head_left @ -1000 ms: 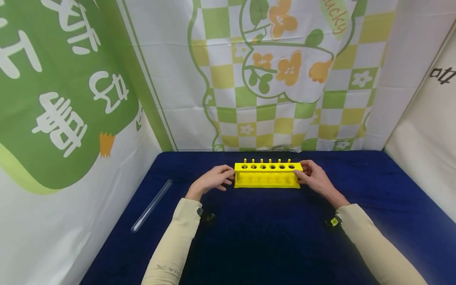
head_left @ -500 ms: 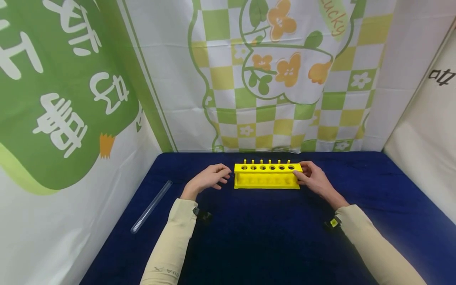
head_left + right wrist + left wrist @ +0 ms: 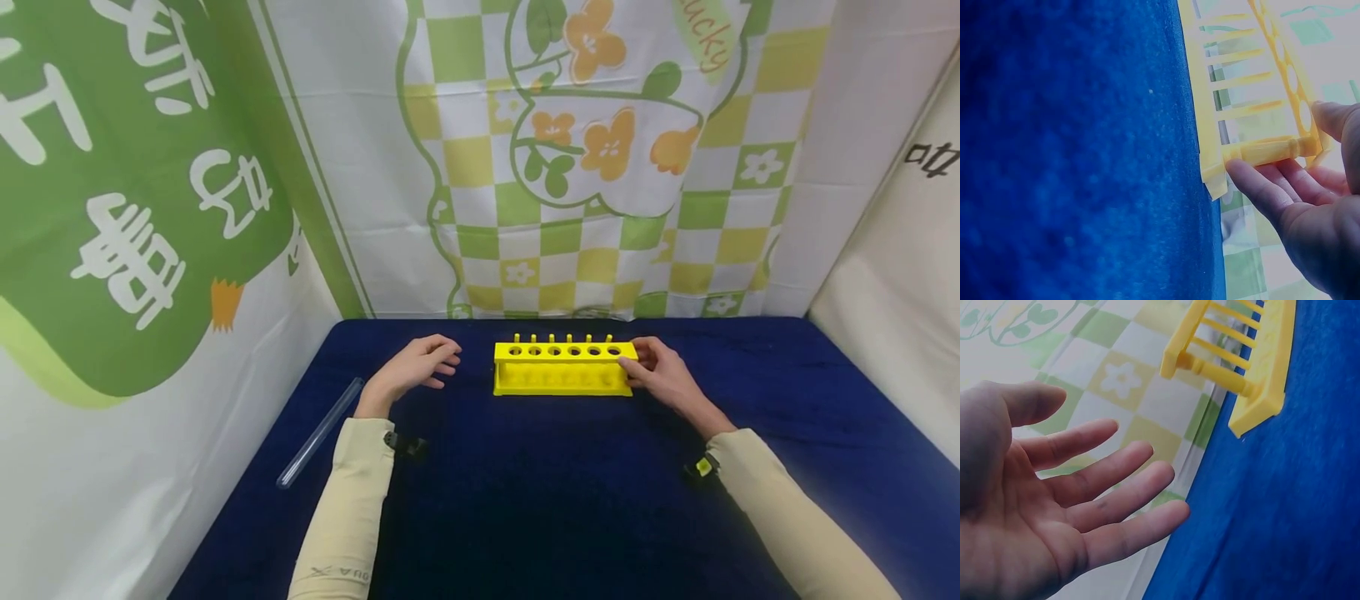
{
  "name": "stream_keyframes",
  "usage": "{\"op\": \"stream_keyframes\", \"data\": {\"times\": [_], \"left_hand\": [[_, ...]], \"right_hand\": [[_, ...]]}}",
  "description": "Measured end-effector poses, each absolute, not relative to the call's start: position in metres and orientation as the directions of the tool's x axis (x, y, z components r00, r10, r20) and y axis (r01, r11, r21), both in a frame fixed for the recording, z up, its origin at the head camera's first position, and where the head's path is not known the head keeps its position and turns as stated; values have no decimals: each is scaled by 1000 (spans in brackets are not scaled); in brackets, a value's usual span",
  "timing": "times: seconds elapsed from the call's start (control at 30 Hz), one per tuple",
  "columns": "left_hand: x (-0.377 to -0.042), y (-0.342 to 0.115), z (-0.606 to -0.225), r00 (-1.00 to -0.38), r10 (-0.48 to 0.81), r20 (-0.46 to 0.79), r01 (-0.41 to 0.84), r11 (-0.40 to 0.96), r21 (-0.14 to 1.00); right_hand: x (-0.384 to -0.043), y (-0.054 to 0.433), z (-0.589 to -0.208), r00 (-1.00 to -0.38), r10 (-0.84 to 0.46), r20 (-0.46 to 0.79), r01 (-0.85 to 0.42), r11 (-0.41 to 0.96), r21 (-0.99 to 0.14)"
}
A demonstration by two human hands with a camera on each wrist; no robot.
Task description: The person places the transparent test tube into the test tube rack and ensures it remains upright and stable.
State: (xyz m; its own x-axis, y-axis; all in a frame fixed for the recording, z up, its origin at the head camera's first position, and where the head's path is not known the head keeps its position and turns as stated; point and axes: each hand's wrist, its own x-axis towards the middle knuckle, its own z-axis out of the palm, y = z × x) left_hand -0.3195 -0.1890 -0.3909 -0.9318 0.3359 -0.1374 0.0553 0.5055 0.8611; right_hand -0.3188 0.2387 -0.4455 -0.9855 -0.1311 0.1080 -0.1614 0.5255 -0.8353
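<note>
A yellow test tube rack (image 3: 564, 389) stands upright on the dark blue tabletop, with a row of holes along its top bar and short pegs behind. My right hand (image 3: 667, 379) holds the rack's right end. In the right wrist view, the thumb of that hand (image 3: 1329, 225) lies at the top bar while its fingers reach around the end post. To the left of the rack, my left hand (image 3: 408, 367) is apart from it. Its fingers (image 3: 1125, 494) are spread and loosely extended, holding nothing. A clear glass test tube (image 3: 320, 435) lies on the table left of that hand.
The blue table covering (image 3: 540, 500) reaches back to a patterned curtain (image 3: 517, 242) behind the rack. White and green cloth (image 3: 247, 400) hangs along the left side, and pale cloth (image 3: 892, 308) hangs on the right.
My left hand has come away from the rack's left end and moved left toward the test tube. The right hand and the rack stay where they were.
</note>
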Motion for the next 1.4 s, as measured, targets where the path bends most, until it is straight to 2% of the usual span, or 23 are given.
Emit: {"op": "stream_keyframes", "data": {"times": [0.8, 1.4], "left_hand": [[-312, -225, -380, -955, 279, -95, 87, 574, 814], [-302, -260, -374, -978, 181, -104, 56, 705, 707]], "right_hand": [[-319, 238, -445, -987, -133, 94, -150, 506, -849], [-319, 238, -445, -988, -130, 86, -141, 514, -846]]}}
